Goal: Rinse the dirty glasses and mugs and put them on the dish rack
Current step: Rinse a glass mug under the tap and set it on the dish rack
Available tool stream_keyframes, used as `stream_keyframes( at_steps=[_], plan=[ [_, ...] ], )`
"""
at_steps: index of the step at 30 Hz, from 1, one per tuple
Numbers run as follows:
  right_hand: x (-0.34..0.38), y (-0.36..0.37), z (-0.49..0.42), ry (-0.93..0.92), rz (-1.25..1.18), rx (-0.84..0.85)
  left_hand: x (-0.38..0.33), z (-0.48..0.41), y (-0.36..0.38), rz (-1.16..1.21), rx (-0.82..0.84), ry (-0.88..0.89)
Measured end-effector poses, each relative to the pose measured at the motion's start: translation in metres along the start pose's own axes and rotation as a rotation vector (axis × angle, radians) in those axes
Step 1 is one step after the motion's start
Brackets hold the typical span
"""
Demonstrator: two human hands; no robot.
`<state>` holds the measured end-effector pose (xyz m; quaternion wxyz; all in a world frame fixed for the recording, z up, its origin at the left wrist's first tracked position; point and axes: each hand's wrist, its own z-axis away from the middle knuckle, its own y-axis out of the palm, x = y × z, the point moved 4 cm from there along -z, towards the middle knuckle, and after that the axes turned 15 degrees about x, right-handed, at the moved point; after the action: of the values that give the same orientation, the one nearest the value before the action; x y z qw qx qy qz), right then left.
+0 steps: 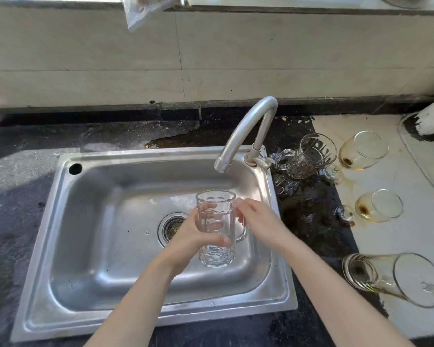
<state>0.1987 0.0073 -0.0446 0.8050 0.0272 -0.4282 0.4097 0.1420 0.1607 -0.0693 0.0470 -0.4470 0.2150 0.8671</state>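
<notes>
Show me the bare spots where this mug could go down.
Free: the sink basin left of the drain, and the dark counter left of the sink. Crowded: the counter right of the faucet, with a patterned mug, two tipped stemmed glasses and a big tipped mug.

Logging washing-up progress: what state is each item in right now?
Clear faceted glass mug: upright, empty, held over the steel sink.
Left hand: grips the mug's body.
Right hand: holds its handle.
Curved metal tap: no water visible.
Patterned glass mug: tilted on the counter.
Two stemmed glasses: on their sides, brown-stained.
Large handled glass: on its side, brown residue inside.
</notes>
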Motion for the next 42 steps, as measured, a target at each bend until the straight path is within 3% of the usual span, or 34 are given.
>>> stream_keyframes(
  at_steps=[9, 15, 25, 34, 42],
  plan=[
    [0.015, -0.007, 0.010, -0.131, -0.155, -0.120, 0.007, -0.024, 0.010, 0.249, 0.157, 0.071],
    [0.028, 0.005, 0.008, 0.020, 0.167, -0.045, 0.042, -0.003, 0.019, 0.443, 0.093, -0.053],
    [0.066, 0.010, 0.003, 0.340, 0.416, 0.105, 0.044, 0.029, 0.038, 0.676, 0.147, -0.152],
    [0.071, 0.026, 0.015, 0.389, 0.410, -0.011, 0.037, 0.052, 0.035, 0.787, 0.226, -0.252],
    [0.079, 0.035, 0.046, 0.283, 0.258, -0.153, 0.026, 0.069, 0.035, 0.773, 0.252, -0.263]
  ],
)
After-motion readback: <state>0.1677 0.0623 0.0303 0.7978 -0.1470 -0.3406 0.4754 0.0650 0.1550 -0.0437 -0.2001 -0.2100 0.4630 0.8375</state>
